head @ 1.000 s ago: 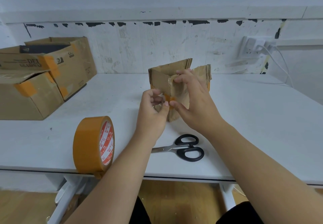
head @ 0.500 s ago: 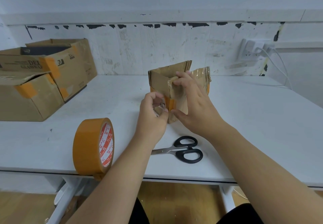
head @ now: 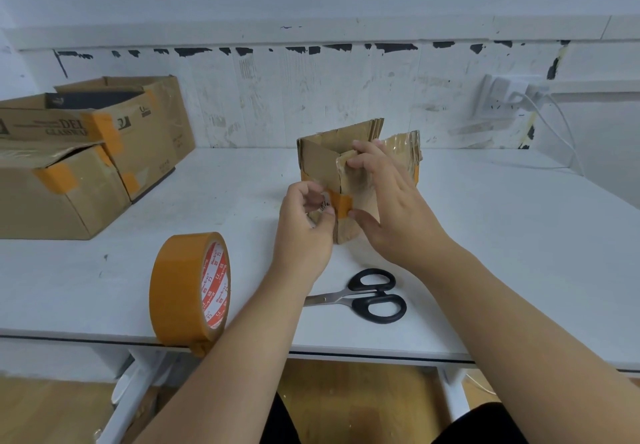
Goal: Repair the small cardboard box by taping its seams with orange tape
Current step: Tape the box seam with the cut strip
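Cardboard box at frame centre stands between both hands: left hand pinches its orange tape, right hand grips the flap.

Black-handled scissors flat on white table, near front edge. Two larger cardboard boxes far left. Wall socket, cable plugged in.
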Motion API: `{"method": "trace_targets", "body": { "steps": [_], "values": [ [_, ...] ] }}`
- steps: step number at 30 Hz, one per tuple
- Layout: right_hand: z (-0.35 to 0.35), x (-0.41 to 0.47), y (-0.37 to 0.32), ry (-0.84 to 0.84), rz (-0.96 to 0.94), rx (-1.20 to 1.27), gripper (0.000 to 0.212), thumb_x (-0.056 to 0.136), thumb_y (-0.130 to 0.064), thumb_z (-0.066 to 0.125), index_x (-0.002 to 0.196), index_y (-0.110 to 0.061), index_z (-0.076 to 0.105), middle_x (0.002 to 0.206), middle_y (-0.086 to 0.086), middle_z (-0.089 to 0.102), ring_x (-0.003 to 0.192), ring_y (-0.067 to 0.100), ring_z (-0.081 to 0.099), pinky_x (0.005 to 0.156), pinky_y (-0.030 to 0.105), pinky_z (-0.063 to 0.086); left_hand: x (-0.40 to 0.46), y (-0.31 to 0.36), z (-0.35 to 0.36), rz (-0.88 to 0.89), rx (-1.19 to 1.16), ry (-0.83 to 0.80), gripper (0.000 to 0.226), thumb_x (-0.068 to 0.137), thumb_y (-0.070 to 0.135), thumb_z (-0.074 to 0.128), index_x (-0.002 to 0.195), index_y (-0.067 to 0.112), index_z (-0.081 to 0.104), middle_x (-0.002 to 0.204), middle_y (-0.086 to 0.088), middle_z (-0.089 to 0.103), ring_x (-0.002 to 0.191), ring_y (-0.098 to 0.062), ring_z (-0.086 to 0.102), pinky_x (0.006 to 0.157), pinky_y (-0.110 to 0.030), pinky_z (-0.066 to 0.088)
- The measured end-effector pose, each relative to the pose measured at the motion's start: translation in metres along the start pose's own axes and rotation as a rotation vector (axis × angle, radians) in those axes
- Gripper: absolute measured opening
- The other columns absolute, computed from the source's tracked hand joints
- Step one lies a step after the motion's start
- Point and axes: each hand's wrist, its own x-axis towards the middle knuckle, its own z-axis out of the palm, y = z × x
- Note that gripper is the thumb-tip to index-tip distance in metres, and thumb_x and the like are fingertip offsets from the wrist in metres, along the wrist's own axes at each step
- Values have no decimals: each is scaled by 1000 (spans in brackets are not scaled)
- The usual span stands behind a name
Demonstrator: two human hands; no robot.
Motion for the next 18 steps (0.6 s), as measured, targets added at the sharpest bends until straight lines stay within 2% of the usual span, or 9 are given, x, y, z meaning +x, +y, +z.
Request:
{"method": "trace_targets", "body": {
  "steps": [4,6,10,15,18],
  "values": [
    [2,1,0,13,-12,1,57,80,0,68,130,-6,41,148,9,37,146,26,21,120,34,18,4,0,3,10,-11,50,21,91,6,56,104,20,48,93,8,57,80,10,53,74,-5,42],
    [0,1,-2,25,10,30,53,82,0,66,129,-7,43,148,7,38,147,24,20,120,31,17,4,0,3,6,-31,67,16,92,11,56,104,19,49,90,11,56,76,12,52,72,-6,43],
    [1,1,-5,78,41,72,41,86,-5,63,124,-8,48,145,4,43,145,22,24,118,26,16,8,-1,3,3,-41,87,15,91,18,59,103,17,50,88,9,56,72,11,52,68,-5,43],
    [3,3,-6,108,57,118,34,89,-12,62,120,-11,50,140,3,48,142,25,32,118,38,24,8,0,3,-23,-58,76,15,91,23,60,101,18,50,87,7,56,70,11,53,67,-7,44],
    [3,3,-7,125,68,115,34,89,-13,63,120,-12,50,141,0,47,142,23,32,118,38,24,8,2,3,-13,-34,60,15,91,22,60,101,19,49,88,9,56,71,12,52,67,-6,43]
  ]
}}
